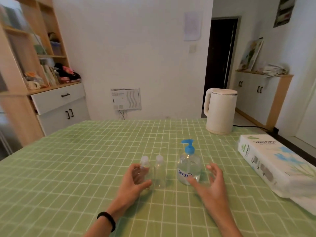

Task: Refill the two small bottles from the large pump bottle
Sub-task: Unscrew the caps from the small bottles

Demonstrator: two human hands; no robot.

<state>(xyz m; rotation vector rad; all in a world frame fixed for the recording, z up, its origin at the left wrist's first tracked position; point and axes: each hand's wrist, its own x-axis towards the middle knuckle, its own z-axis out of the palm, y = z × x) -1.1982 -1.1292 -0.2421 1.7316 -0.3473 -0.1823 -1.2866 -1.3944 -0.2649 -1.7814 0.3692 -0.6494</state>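
The left hand (135,182) is curling fingers and thumb round the left small bottle (145,168), which is standing on the table (85,168). The right hand (212,183) is hovering, fingers spread, beside the large pump bottle (189,166). Caution: a brush from the thumb is likely to topple the right small bottle (159,173), which is standing just beside it.

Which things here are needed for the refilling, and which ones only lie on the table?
Needed: large pump bottle, left small bottle, right small bottle.
Only lying about: white kettle, tissue pack.
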